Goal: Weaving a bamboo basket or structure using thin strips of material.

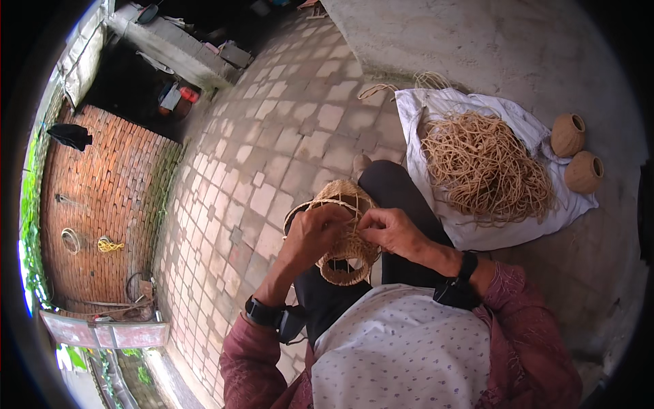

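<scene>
Basket: a tan woven fibre basket with an open round mouth (355, 247) sits over the person's lap, between the two hands, its mouth turned toward the body.
Left hand: the left hand (327, 225) grasps the basket at its left upper side, fingers curled in; the fingertips are partly hidden.
Right hand: the right hand (394, 230) pinches at the basket's right side, thumb and forefinger drawn together; the fibre between them is too small to make out.
Loop: a thin pale fibre strand (291, 217) arches out to the left of the left hand.
Lap: dark trousers (392, 183) under the basket, with a white garment front bearing small purple motifs (402, 341) nearer the body.
Wrists: a black band on the left (261, 312) and a black band on the right (469, 266), below maroon sleeves (252, 361).
Fibre heap: a tangled pile of tan cord (487, 167) lies on a white cloth sack (477, 237) to the right.
Vessels: two round tan open-mouthed vessels (567, 138) stand close together by the sack's right edge.
Floor: pinkish-grey paving blocks (272, 170).
Brick wall: a reddish brick wall (112, 177) at far left, where a yellow coil (110, 244) and a pale ring (70, 240) hang.
</scene>
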Available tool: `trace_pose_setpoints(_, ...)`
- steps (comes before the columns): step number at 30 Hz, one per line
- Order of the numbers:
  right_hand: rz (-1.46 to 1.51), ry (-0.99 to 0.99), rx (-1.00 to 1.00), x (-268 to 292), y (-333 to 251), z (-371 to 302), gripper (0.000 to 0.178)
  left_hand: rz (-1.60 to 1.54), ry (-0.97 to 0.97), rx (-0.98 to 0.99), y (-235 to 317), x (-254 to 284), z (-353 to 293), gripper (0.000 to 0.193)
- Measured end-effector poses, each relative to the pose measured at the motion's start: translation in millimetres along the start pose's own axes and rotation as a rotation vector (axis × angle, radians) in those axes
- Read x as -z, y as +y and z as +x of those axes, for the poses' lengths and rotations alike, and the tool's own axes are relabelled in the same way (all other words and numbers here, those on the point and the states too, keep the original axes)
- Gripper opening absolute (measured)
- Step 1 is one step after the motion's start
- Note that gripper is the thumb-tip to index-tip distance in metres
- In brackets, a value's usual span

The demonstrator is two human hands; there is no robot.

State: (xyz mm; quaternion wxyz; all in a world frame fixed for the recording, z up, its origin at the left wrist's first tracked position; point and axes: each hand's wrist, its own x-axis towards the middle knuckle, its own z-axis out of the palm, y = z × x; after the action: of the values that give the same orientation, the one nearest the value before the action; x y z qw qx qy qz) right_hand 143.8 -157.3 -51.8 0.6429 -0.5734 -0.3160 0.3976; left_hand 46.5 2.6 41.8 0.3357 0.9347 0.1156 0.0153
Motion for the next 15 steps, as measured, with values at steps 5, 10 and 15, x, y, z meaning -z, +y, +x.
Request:
trace_pose_setpoints(5, 0.018, -0.023, 0.019, 2.2, -1.8, -0.4, 0.006, -0.088, -0.141, 0.038, -2.5, 3.2, 7.7, 0.019)
trace_pose_setpoints(10, -0.198, 0.093, 0.220, -0.6, -11.9, -2.7, 0.008, -0.153, -0.192, 0.133, -6.1, 1.7, 10.4, 0.020)
trace_pose_setpoints(15, -0.145, 0.154, 0.250, 10.2, -19.1, -3.1, 0.007, -0.204, -0.174, 0.145, -3.2, 0.6, 8.6, 0.024)
